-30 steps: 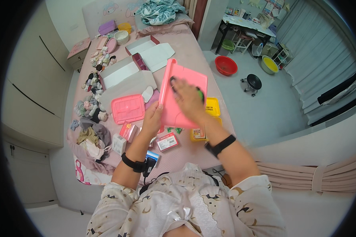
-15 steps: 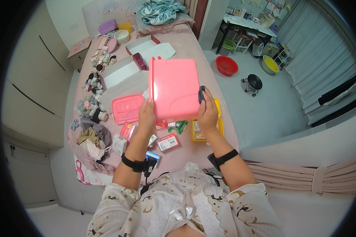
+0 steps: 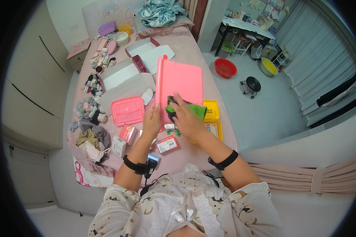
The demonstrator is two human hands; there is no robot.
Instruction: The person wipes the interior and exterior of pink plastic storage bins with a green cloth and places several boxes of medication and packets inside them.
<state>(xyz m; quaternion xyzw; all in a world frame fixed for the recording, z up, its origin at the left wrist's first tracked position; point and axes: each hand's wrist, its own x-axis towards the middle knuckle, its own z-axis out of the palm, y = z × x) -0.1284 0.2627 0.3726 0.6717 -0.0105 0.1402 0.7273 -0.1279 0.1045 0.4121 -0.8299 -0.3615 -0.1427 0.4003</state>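
Observation:
A pink plastic storage bin is held up over the bed, tilted so that one smooth side shows. My left hand grips its rim at the near left, the thumb along the edge. A green and dark grey cloth is in my right hand, which presses it against the bin's side. A pink lid lies on the bed just left of the bin. Below it are a red-and-white box, small green packets and an open yellow case, partly hidden by my right arm.
Open white cardboard boxes lie beyond the lid. Rolled socks and crumpled clothes line the bed's left side. Small baskets stand at the far left. On the floor to the right are a red basin and a black stool.
My right hand has moved from the bin's right edge onto its near side, and the cloth's green face now shows. The bin has turned and shifted slightly right.

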